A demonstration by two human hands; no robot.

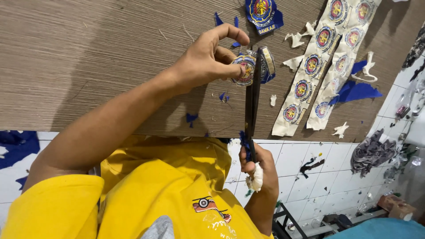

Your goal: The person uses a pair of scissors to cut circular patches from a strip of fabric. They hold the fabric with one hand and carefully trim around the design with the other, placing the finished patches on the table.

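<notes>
1. The left hand (208, 59) pinches a round embroidered cloth badge (245, 70), blue-rimmed with a red and gold centre, between thumb and bent fingers; the index finger arches above it.
2. The badge sits over the brown wood-grain tabletop (88, 62), right against the blades, with a trimmed strip of cloth edging (267, 62) curling off its right side.
3. The right hand (261, 170) is closed around the handles of long dark metal scissors (253, 95); white cloth padding wraps the handle where the fingers grip it. The blades run up from the table edge to the badge and stand almost together.
4. To the right lie two pale fabric strips (325, 62) printed with rows of the same round badges, not yet cut apart.
5. Blue and white cloth offcuts (356, 90) are scattered over the tabletop.
6. One cut-out blue badge (262, 13) lies at the top edge.
7. A yellow shirt (164, 186) covers the person's chest; the floor below is white tile (310, 155).
</notes>
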